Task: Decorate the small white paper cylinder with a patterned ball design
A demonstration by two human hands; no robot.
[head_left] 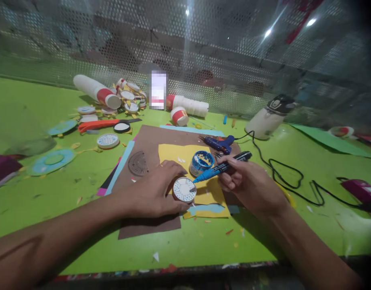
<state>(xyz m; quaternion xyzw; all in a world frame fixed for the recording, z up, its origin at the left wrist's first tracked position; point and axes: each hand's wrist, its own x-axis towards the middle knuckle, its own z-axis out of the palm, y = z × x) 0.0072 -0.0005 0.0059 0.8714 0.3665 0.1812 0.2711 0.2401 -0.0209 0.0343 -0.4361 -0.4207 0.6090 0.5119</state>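
One round white disc, dotted blue in its marked segments, sits over the yellow paper. Left hand: fingers curved around the disc from 9 o'clock, thumb along its 6 o'clock edge. Right hand: fingers pinching a blue marker, tip close to the disc's 2 o'clock rim; contact cannot be told. Relative to disc: open paint jar near at 1 o'clock, blue glue gun beyond it; clear protractor at 10 o'clock, on brown sheet.
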